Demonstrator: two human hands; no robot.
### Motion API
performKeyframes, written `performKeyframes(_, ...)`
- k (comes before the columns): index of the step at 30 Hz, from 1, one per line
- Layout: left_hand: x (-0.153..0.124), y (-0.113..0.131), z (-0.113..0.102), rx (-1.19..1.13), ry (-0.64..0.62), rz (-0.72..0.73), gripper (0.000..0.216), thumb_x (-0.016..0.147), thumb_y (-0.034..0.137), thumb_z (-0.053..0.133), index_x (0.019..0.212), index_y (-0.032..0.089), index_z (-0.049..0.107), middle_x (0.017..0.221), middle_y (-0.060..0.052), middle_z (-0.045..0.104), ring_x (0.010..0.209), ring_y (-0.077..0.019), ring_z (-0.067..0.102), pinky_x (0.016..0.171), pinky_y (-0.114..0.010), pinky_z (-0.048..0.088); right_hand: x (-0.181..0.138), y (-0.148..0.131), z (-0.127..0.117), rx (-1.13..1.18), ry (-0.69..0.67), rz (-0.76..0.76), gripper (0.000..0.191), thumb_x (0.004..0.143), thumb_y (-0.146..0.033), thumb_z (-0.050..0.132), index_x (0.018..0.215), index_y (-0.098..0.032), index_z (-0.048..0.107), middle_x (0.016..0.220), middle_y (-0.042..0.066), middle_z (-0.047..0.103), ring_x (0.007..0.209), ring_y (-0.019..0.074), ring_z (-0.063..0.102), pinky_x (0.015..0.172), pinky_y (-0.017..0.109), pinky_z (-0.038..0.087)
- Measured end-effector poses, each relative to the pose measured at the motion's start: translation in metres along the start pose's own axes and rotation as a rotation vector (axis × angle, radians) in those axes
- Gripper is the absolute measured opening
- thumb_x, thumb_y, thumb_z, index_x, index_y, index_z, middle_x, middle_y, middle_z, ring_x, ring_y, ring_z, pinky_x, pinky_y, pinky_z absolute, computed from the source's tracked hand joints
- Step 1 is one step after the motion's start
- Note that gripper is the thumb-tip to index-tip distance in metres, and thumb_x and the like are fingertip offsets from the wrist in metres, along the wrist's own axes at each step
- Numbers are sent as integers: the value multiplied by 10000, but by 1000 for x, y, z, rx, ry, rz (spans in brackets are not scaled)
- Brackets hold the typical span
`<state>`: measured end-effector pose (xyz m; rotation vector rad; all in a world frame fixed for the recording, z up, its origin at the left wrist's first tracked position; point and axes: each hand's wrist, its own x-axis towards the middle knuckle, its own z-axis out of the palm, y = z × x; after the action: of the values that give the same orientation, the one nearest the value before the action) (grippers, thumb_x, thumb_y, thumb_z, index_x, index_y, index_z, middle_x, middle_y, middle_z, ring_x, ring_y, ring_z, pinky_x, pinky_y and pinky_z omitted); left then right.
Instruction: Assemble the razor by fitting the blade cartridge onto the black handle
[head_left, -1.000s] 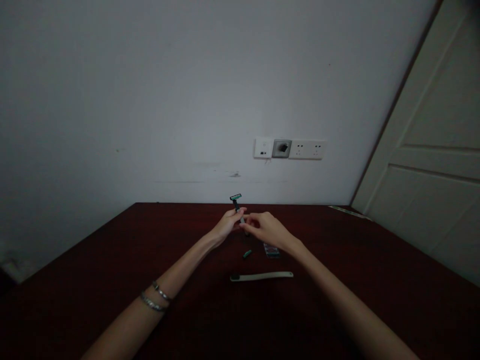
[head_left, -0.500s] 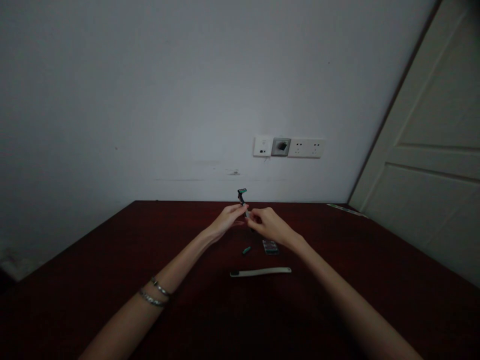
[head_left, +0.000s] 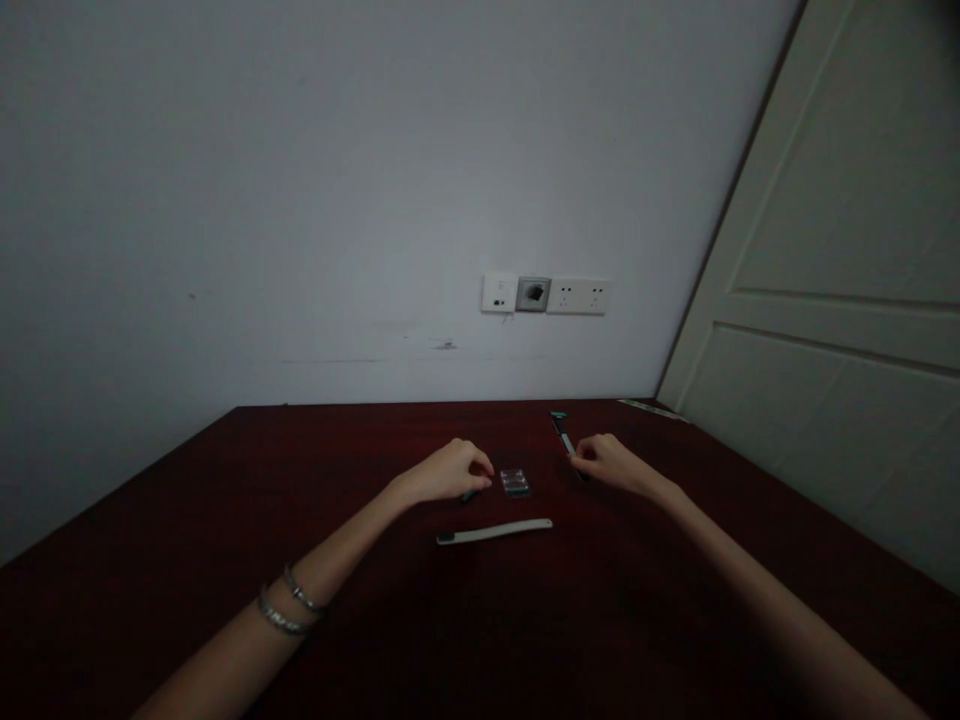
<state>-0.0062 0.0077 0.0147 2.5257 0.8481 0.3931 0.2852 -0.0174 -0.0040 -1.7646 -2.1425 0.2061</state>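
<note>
My right hand (head_left: 611, 462) pinches the lower handle of a razor (head_left: 566, 440) with a pale grip and a green-and-black head. The razor tilts, head toward the wall, low over the table or touching it; I cannot tell which. My left hand (head_left: 448, 470) is low over the table, fingers curved and thumb a little apart from them. Just under its fingers is a small green piece (head_left: 469, 495), partly hidden, like a razor cartridge. Between my hands lies a clear plastic case (head_left: 515, 482) with something green at its near edge.
A long white strip-like object (head_left: 499, 531) with a dark left end lies nearer me. The dark red table (head_left: 360, 440) meets a wall with sockets (head_left: 577, 296). A thin patterned strip (head_left: 652, 410) lies at the back right corner, beside a pale door (head_left: 832, 400).
My hands have parted. The right has carried the razor rightward and lowered it; the left has let go of it and come down over the small green piece. The view has shifted slightly right.
</note>
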Motion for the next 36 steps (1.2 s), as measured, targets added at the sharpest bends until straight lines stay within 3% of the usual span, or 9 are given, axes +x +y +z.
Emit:
performKeyframes(3, 1, -3, 3, 37, 1, -41, 251, 723, 218, 534, 893, 137, 700, 773, -48, 690, 648, -126, 592, 593, -203, 400, -10, 9, 7, -1, -22, 19, 318, 765, -355, 445, 576, -134, 574, 578, 54, 604, 525, 125, 514, 505, 231, 308)
performKeyframes(9, 3, -20, 5, 67, 8, -121, 247, 696, 208, 535, 865, 153, 707, 744, -30, 684, 619, -117, 577, 554, -192, 383, -17, 1, 23, 40, -107, -3, 295, 748, -330, 469, 559, -127, 570, 552, 47, 586, 520, 122, 511, 486, 221, 306)
performKeyframes(17, 3, -35, 11, 171, -37, -251, 183, 664, 316, 629, 737, 166, 706, 680, -30, 665, 589, -124, 575, 492, -197, 344, -17, -3, 46, 7, -165, -8, 280, 739, -316, 483, 540, -134, 555, 541, 36, 561, 510, 113, 490, 476, 220, 288)
performKeyframes(25, 1, -31, 18, 252, -73, -278, 239, 602, 383, 705, 731, 182, 698, 704, -40, 672, 638, -156, 603, 527, -208, 373, -17, -4, 53, -7, -156, 19, 262, 739, -349, 504, 579, -147, 552, 581, 45, 591, 526, 120, 508, 470, 221, 278)
performKeyframes(36, 1, -36, 25, 285, -80, -330, 180, 607, 295, 707, 729, 164, 690, 694, -46, 665, 623, -144, 606, 536, -196, 388, -18, -6, 48, 17, -149, -1, 417, 777, -524, 475, 591, -160, 557, 587, 50, 609, 520, 128, 514, 464, 229, 276)
